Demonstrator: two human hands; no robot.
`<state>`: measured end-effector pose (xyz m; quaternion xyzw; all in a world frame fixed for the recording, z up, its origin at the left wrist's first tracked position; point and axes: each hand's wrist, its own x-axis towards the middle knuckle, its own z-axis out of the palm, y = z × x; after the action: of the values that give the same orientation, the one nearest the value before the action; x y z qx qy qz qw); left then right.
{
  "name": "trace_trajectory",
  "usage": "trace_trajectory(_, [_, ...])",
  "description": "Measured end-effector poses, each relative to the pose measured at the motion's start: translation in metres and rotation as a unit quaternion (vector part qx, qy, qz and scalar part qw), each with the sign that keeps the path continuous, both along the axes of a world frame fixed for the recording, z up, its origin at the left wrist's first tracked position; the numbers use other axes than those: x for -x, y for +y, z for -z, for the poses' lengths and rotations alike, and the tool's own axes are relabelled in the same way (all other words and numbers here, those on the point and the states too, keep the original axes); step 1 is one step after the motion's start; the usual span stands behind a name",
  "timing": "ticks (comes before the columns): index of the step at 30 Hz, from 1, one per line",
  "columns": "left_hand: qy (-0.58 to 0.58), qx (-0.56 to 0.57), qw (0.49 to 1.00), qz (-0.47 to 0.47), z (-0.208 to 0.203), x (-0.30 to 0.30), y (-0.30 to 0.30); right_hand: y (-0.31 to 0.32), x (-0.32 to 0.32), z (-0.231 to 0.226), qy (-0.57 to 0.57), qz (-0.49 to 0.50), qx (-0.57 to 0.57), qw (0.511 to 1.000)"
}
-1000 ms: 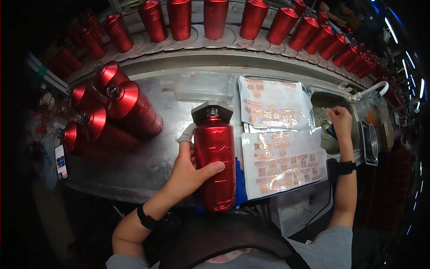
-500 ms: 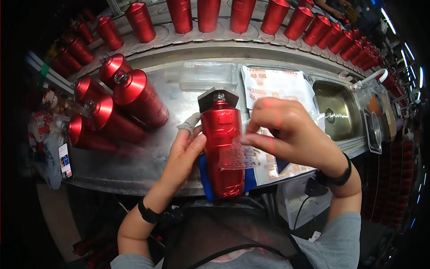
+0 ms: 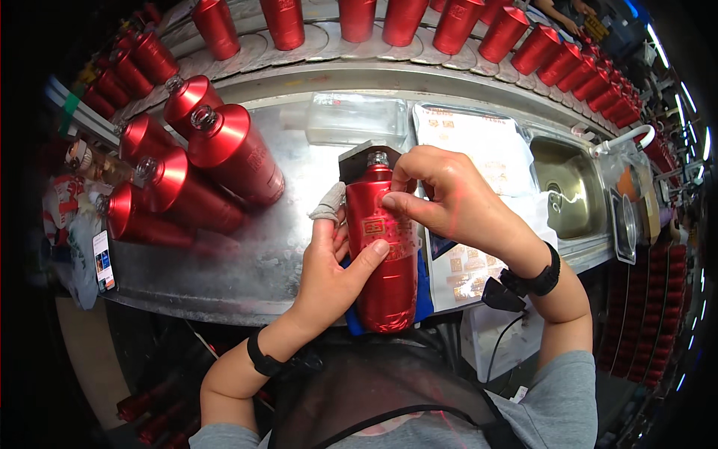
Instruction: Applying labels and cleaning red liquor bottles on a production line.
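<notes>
A metallic red bottle [image 3: 385,292] with a clear glass neck lies in front of me, its neck pointing away, on a blue support [image 3: 424,288] with a dark angled stop by the neck. My left hand [image 3: 336,262] holds the bottle's left side, with its thumb pressed on the front; one finger wears a pale cover. A transparent decal sheet [image 3: 402,238] with gold markings lies against the bottle's front. My right hand [image 3: 441,191] is closed in a pinch at the sheet's upper part, though its fingertips partly hide the edge they grip.
Several red bottles [image 3: 235,153] stand at the left, near a phone [image 3: 104,260]. A conveyor [image 3: 321,45] carries more across the back. Beyond the stop lies a clear plastic box [image 3: 351,120]. Decal sheets [image 3: 471,142] and a sink [image 3: 565,187] with a white tap are at the right.
My right hand has moved up and left, bringing the decal sheet from over the bottle's lower right onto its front. My left thumb has moved onto the bottle's front.
</notes>
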<state>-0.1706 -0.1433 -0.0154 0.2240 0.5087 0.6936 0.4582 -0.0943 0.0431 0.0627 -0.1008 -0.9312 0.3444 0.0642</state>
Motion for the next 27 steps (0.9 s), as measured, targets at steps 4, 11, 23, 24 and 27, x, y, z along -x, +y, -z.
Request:
trace_trajectory(4, [-0.017,0.007,1.0,-0.007,0.003,0.0,0.0,0.002,-0.001,0.006,0.021,0.009,0.04,0.999])
trace_trajectory(11, [-0.041,0.002,0.999,0.008,0.006,0.003,0.001,0.004,-0.002,0.012,0.029,0.005,0.058,0.998])
trace_trajectory(23, [-0.1,0.016,0.995,0.027,0.001,-0.008,0.001,-0.013,-0.044,0.047,0.008,0.251,0.347,0.904])
trace_trajectory(24, [-0.107,0.025,0.993,0.037,0.001,-0.009,0.003,-0.015,-0.046,0.043,0.006,0.253,0.349,0.902])
trace_trajectory(27, [-0.112,0.038,0.992,0.052,-0.004,-0.012,0.005,-0.016,-0.053,0.032,-0.044,0.254,0.349,0.901])
